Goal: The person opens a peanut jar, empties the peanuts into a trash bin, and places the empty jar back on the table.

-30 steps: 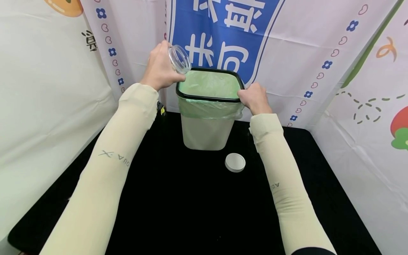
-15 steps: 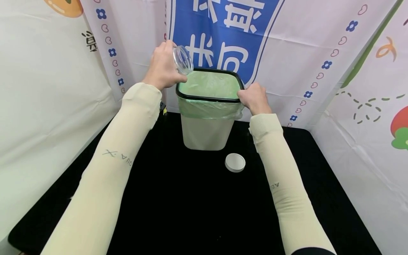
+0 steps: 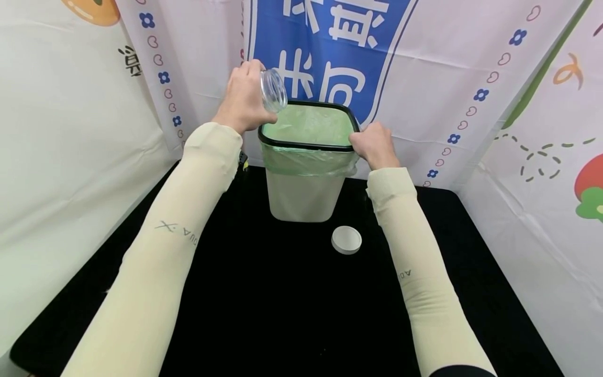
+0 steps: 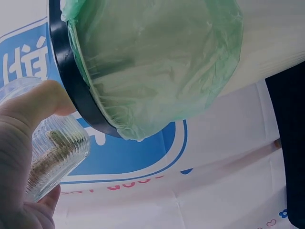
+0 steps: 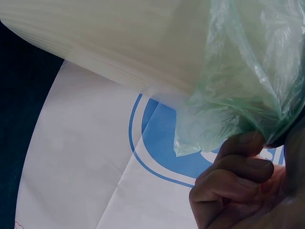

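My left hand [image 3: 242, 99] grips a clear glass jar [image 3: 274, 90], tilted on its side with its mouth toward the bin's left edge. Brownish, crumbly clumps [image 4: 50, 160] show through the ribbed glass in the left wrist view. Below and right of the jar stands an off-white trash bin [image 3: 303, 196], lined with a thin green bag [image 3: 306, 163] folded over under its black rim [image 3: 308, 145]. At the bin's right corner my right hand [image 3: 375, 144] holds the rim, fingers curled beneath it in the right wrist view [image 5: 233, 176]. The bin's bottom inside is hidden.
A round white lid [image 3: 346, 240] lies on the black tabletop [image 3: 264, 303] in front of the bin. Printed cloth walls [image 3: 424, 78] close off the back and both sides. A small dark object with a yellow patch [image 3: 244, 161] sits partly behind the left sleeve.
My left hand has shifted slightly right, and the jar has turned so its mouth faces more sideways. The right hand keeps its hold on the rim.
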Demonstrator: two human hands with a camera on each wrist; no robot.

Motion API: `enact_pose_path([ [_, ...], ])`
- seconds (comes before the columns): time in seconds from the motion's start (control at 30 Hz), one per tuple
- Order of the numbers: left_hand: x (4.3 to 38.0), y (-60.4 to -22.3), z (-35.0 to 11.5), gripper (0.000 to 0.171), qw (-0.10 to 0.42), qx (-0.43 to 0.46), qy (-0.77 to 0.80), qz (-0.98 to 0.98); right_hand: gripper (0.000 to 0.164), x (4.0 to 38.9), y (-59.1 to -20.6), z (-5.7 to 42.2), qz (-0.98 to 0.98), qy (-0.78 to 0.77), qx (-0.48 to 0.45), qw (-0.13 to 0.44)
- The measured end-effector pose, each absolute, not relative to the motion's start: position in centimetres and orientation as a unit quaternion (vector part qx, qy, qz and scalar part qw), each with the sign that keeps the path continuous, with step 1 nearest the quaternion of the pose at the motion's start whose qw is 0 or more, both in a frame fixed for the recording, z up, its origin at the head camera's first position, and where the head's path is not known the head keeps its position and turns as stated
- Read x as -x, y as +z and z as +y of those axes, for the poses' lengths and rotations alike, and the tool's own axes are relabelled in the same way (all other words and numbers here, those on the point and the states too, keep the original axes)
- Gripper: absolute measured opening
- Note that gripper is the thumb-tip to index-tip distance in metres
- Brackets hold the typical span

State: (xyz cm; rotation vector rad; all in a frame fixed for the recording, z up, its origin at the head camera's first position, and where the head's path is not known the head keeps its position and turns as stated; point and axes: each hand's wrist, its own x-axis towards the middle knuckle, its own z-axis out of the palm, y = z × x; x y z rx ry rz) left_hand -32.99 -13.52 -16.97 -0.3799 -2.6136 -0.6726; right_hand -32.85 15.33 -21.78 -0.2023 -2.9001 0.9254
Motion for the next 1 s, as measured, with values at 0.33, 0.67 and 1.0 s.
enact_pose_path([
  [0.33,33.1,-16.8,-13.3,0.094,0.219,0.154,-0.204,-0.942,0.023,32.7,-21.6,15.3,-0.950,0.302,0.066,0.048],
  [0.67,33.2,-16.8,-13.0,0.093,0.237,0.179,-0.171,-0.939,0.024,32.7,-21.9,15.2,-0.948,0.306,0.067,0.057],
  [1.0,33.1,-16.7,-12.5,0.087,0.248,0.202,-0.130,-0.938,0.026,32.7,-21.9,15.1,-0.950,0.300,0.068,0.057],
])
